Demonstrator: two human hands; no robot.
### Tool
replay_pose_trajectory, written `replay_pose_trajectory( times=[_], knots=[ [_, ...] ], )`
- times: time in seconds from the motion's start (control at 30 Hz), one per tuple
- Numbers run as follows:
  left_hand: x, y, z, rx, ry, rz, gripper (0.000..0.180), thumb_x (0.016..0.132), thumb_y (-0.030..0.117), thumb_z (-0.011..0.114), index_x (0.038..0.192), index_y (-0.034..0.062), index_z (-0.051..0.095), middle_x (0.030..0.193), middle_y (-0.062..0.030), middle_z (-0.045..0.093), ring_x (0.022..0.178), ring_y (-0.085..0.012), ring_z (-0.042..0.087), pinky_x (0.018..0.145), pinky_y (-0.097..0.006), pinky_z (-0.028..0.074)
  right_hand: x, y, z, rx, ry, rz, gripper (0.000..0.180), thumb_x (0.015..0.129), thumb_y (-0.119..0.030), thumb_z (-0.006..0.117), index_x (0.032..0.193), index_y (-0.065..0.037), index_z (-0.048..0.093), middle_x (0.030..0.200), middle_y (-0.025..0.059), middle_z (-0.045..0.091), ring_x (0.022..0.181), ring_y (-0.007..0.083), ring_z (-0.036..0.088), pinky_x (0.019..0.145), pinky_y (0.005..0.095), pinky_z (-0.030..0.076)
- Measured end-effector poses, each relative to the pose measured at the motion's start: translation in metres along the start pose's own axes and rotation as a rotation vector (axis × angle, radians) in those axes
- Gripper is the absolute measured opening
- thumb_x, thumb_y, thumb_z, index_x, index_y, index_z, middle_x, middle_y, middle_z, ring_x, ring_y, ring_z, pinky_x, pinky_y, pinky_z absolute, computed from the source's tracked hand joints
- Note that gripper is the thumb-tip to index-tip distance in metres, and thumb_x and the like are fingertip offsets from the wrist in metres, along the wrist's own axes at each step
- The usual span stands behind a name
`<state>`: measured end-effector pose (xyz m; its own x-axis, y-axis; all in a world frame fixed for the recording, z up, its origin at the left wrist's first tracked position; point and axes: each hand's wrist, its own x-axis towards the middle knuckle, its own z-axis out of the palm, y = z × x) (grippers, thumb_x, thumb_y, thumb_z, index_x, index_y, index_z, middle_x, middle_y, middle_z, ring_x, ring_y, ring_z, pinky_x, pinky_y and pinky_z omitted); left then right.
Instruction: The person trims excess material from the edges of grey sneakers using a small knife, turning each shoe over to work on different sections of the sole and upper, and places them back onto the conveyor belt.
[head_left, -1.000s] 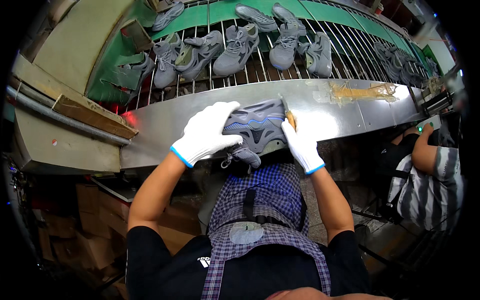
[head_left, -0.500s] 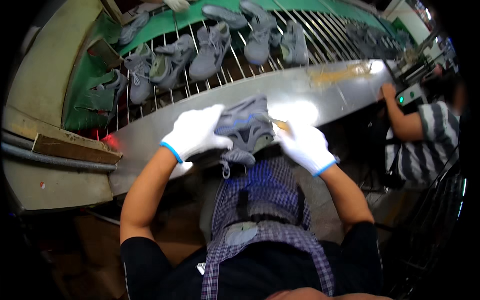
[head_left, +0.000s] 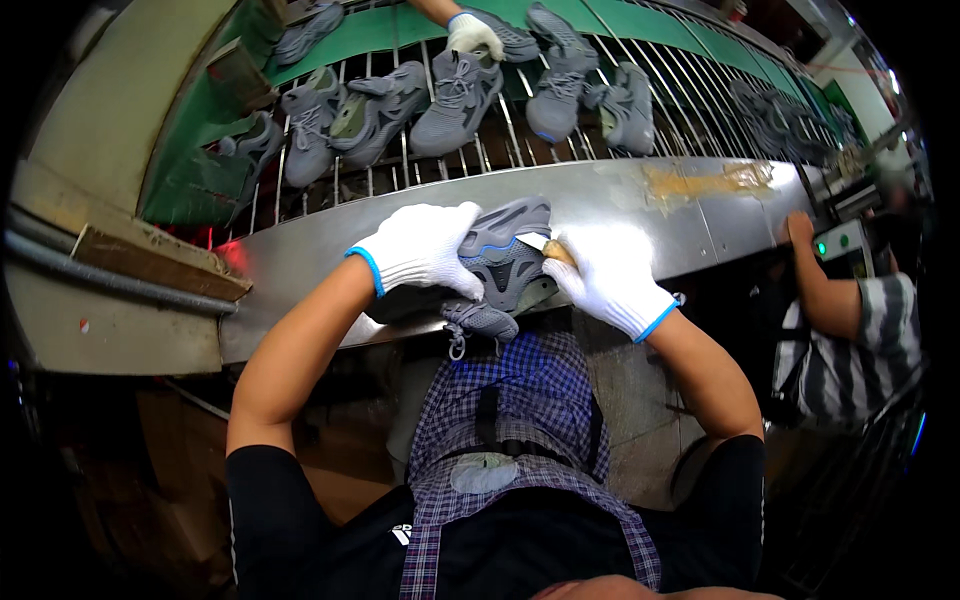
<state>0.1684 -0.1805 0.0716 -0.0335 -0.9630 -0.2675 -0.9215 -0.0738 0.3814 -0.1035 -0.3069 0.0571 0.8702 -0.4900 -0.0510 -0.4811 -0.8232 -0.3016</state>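
Note:
In front of me a grey sneaker (head_left: 505, 262) is tilted on its side above the metal ledge. A blue line runs along the edge of its sole, and its laces hang toward me. My left hand (head_left: 425, 250), in a white knitted glove, is closed around the sneaker from the left, thumb pressed on its upper. My right hand (head_left: 605, 280), gloved alike, grips a short wooden-handled tool (head_left: 558, 252). The tool's pale, blade-like tip meets the sneaker near the blue line. Most of the handle is hidden in my fist.
Beyond the metal ledge (head_left: 390, 215) lies a rack of metal rods with several grey sneakers (head_left: 460, 100) on it. Another person's gloved hand (head_left: 474, 36) touches a sneaker there. At the right, a person in a striped shirt (head_left: 845, 335) stands by a control box (head_left: 842, 246).
The tool's tip now shows clearly against the sneaker's side. Another person's gloved hand has come onto a sneaker on the rack. The rack's sneakers appear shifted right and down in view.

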Motion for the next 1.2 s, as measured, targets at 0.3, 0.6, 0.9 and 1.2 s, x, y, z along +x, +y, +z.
replay_pose_trajectory(
  times=[0.3, 0.6, 0.9, 1.2],
  knots=[
    [-0.006, 0.007, -0.017, 0.010, -0.088, -0.049, 0.102, 0.070, 0.057, 0.091, 0.148, 0.0046, 0.051, 0.118, -0.0272, 0.075, 0.105, -0.0469, 0.074, 0.090, -0.051, 0.060, 0.006, 0.001, 0.028, 0.614, -0.006, 0.003, 0.032, 0.108, -0.034, 0.065, 0.116, -0.003, 0.069, 0.086, 0.0056, 0.065, 0.075, 0.0221, 0.067, 0.068, 0.0386, 0.055],
    [-0.003, 0.002, -0.019, -0.026, -0.029, -0.070, 0.108, 0.073, 0.058, 0.090, 0.157, 0.0072, 0.046, 0.123, -0.0284, 0.074, 0.107, -0.0482, 0.074, 0.092, -0.051, 0.060, 0.024, -0.022, 0.061, 0.987, -0.221, 0.239, 0.041, 0.106, -0.041, 0.070, 0.117, -0.001, 0.069, 0.090, 0.0161, 0.072, 0.085, 0.0249, 0.073, 0.075, 0.0413, 0.058],
    [-0.006, 0.010, -0.005, 0.027, 0.005, -0.017, 0.113, 0.083, 0.057, 0.085, 0.170, 0.0098, 0.031, 0.137, -0.0288, 0.069, 0.108, -0.0484, 0.074, 0.094, -0.052, 0.060, -0.024, 0.015, -0.002, 0.303, -0.022, 0.255, 0.051, 0.099, -0.044, 0.074, 0.125, 0.000, 0.073, 0.096, 0.0212, 0.075, 0.088, 0.0339, 0.076, 0.082, 0.0453, 0.060],
    [0.010, 0.044, 0.002, 0.116, 0.130, -0.058, 0.125, 0.073, 0.057, 0.092, 0.166, -0.0037, 0.033, 0.152, -0.0305, 0.058, 0.135, -0.0464, 0.063, 0.110, -0.049, 0.055, -0.040, 0.014, 0.024, 0.437, 0.098, 0.295, 0.049, 0.104, -0.049, 0.065, 0.122, -0.004, 0.073, 0.101, 0.0232, 0.076, 0.093, 0.0412, 0.076, 0.085, 0.0496, 0.059]
  ],
)
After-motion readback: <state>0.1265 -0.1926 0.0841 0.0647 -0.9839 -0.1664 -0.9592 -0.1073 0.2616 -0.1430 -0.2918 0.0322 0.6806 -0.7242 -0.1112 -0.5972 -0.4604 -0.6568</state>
